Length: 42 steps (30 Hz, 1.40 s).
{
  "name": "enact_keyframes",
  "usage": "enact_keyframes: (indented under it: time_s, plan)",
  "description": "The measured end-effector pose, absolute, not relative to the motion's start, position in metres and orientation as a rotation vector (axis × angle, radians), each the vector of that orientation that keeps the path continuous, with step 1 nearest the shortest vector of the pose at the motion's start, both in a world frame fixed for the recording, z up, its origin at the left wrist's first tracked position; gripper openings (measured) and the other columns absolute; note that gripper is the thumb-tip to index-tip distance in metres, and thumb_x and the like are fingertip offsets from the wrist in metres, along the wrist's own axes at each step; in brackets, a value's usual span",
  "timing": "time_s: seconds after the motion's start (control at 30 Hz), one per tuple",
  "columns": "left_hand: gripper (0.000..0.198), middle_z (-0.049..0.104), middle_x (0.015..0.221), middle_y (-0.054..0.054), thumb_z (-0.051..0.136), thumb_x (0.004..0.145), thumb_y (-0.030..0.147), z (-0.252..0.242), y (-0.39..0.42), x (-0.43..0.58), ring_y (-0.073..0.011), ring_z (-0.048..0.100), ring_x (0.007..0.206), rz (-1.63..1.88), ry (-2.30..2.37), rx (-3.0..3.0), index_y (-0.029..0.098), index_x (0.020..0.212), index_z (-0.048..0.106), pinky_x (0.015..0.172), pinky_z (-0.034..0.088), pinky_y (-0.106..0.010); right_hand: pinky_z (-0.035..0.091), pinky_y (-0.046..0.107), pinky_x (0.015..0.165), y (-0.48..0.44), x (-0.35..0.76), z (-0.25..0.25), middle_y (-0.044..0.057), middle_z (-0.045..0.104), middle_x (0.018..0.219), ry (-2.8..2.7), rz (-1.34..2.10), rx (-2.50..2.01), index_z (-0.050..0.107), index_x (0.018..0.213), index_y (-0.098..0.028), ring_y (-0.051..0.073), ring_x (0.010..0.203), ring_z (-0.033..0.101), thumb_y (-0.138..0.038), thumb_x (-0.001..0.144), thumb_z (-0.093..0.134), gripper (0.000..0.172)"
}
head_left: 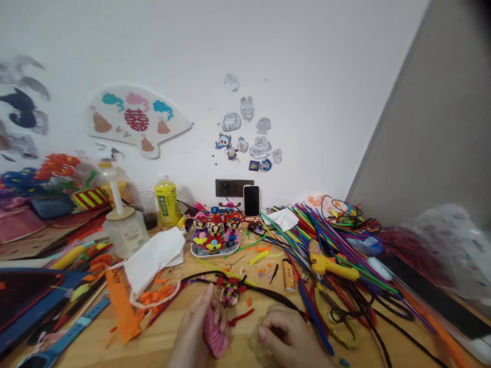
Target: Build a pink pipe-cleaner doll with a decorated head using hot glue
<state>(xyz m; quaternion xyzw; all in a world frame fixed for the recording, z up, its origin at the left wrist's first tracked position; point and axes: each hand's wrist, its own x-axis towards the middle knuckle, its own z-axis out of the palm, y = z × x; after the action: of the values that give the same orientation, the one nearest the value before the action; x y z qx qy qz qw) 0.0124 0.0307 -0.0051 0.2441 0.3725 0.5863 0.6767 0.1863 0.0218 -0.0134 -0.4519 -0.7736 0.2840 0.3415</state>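
Observation:
At the bottom centre, my left hand (195, 332) is closed round a pink fuzzy coil (215, 335) of pipe cleaner. My right hand (287, 337) is curled beside it, fingers bent inward on the wooden table (161, 342); what it pinches is blurred. Just beyond the hands lies a small pipe-cleaner figure (230, 294) with red bits, and a long black pipe cleaner (268, 294) runs across the table behind it.
A tray of three small figures (215, 237) stands mid-table. A pile of coloured pipe cleaners (330, 235), a yellow glue gun (330, 266) and a lighter (288, 275) lie right. White tissue (153, 258), a jar (125, 230) and a yellow bottle (166, 200) stand left.

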Motion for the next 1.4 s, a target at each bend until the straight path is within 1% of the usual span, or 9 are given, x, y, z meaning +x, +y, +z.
enact_keyframes:
  time_s: [0.23, 0.37, 0.47, 0.57, 0.67, 0.83, 1.0, 1.23, 1.4]
  plan:
    - [0.049, 0.024, 0.027, 0.013, 0.053, 0.069, 0.059, -0.009, 0.041, 0.008, -0.0022, 0.016, 0.022, 1.372, 0.93, 0.594, 0.021, 0.044, 0.033, 0.024, 0.015, -0.014, 0.034, 0.022, 0.052, 0.022, 0.185, -0.015, -0.001, 0.047, 0.053, -2.028, 0.709, -1.154, 0.05, 0.053, -0.017, 0.012, 0.055, 0.048, -0.022, 0.074, 0.046, 0.022]
    - [0.049, 0.028, 0.026, 0.013, 0.056, 0.065, 0.061, -0.014, 0.043, 0.004, -0.0023, 0.018, 0.02, 1.297, 1.015, 0.858, 0.022, 0.045, 0.034, 0.022, 0.016, -0.014, 0.04, 0.023, 0.058, 0.024, 0.189, -0.013, 0.002, 0.056, 0.067, -2.054, 0.672, -1.181, 0.061, 0.073, -0.017, 0.014, 0.064, 0.053, -0.019, 0.076, 0.044, 0.017]
    - [0.043, 0.033, 0.026, 0.013, 0.063, 0.062, 0.055, -0.012, 0.048, -0.004, -0.0024, 0.022, 0.02, 1.369, 1.073, 0.969, 0.021, 0.051, 0.038, 0.024, 0.016, -0.012, 0.043, 0.027, 0.073, 0.028, 0.187, -0.006, 0.006, 0.06, 0.09, -2.083, 0.611, -1.172, 0.059, 0.101, -0.018, 0.017, 0.081, 0.056, -0.014, 0.074, 0.045, 0.03]
    - [0.038, 0.037, 0.027, 0.013, 0.065, 0.063, 0.051, -0.009, 0.056, -0.012, -0.0027, 0.025, 0.021, 1.417, 1.082, 0.992, 0.021, 0.056, 0.042, 0.026, 0.016, -0.012, 0.038, 0.031, 0.086, 0.04, 0.175, 0.003, 0.008, 0.06, 0.103, -2.112, 0.563, -1.213, 0.057, 0.107, -0.02, 0.02, 0.097, 0.053, -0.015, 0.074, 0.048, 0.035]
    - [0.036, 0.046, 0.032, 0.01, 0.071, 0.057, 0.047, -0.01, 0.063, -0.015, -0.0053, 0.036, 0.026, 1.411, 1.066, 1.001, 0.019, 0.059, 0.048, 0.028, 0.022, -0.014, 0.041, 0.032, 0.077, 0.062, 0.156, 0.012, 0.009, 0.064, 0.093, -2.144, 0.58, -1.369, 0.058, 0.106, -0.017, 0.023, 0.086, 0.058, -0.024, 0.073, 0.052, 0.033]
    - [0.043, 0.054, 0.04, 0.004, 0.06, 0.059, 0.059, -0.02, 0.073, -0.018, -0.0094, 0.047, 0.034, 1.407, 1.025, 0.926, 0.016, 0.058, 0.055, 0.036, 0.035, -0.02, 0.039, 0.026, 0.056, 0.095, 0.137, 0.015, 0.003, 0.063, 0.07, -2.202, 0.701, -1.404, 0.066, 0.07, -0.019, 0.018, 0.061, 0.057, -0.033, 0.061, 0.065, 0.017]
    - [0.039, 0.054, 0.041, 0.005, 0.064, 0.056, 0.054, -0.027, 0.079, -0.021, -0.009, 0.047, 0.033, 1.424, 0.962, 0.884, 0.016, 0.058, 0.054, 0.036, 0.037, -0.021, 0.038, 0.024, 0.056, 0.105, 0.139, 0.004, 0.0, 0.059, 0.077, -2.038, 0.701, -1.368, 0.062, 0.067, -0.018, 0.016, 0.066, 0.054, -0.025, 0.041, 0.076, 0.031]
    - [0.043, 0.057, 0.043, 0.005, 0.067, 0.055, 0.057, -0.022, 0.072, -0.016, -0.0062, 0.04, 0.023, 1.372, 0.926, 0.955, 0.017, 0.059, 0.052, 0.024, 0.028, -0.017, 0.041, 0.022, 0.049, 0.116, 0.146, 0.019, -0.002, 0.055, 0.062, -1.688, 0.852, -1.192, 0.056, 0.08, -0.015, 0.012, 0.055, 0.054, -0.025, 0.064, 0.062, 0.019]
    - [0.046, 0.045, 0.031, 0.006, 0.056, 0.065, 0.061, -0.018, 0.063, -0.009, -0.0044, 0.033, 0.021, 1.272, 0.915, 0.962, 0.016, 0.053, 0.051, 0.025, 0.023, -0.016, 0.044, 0.024, 0.055, 0.117, 0.121, 0.025, 0.0, 0.058, 0.067, -1.553, 0.898, -1.043, 0.056, 0.083, -0.015, 0.014, 0.063, 0.057, -0.028, 0.063, 0.066, 0.026]
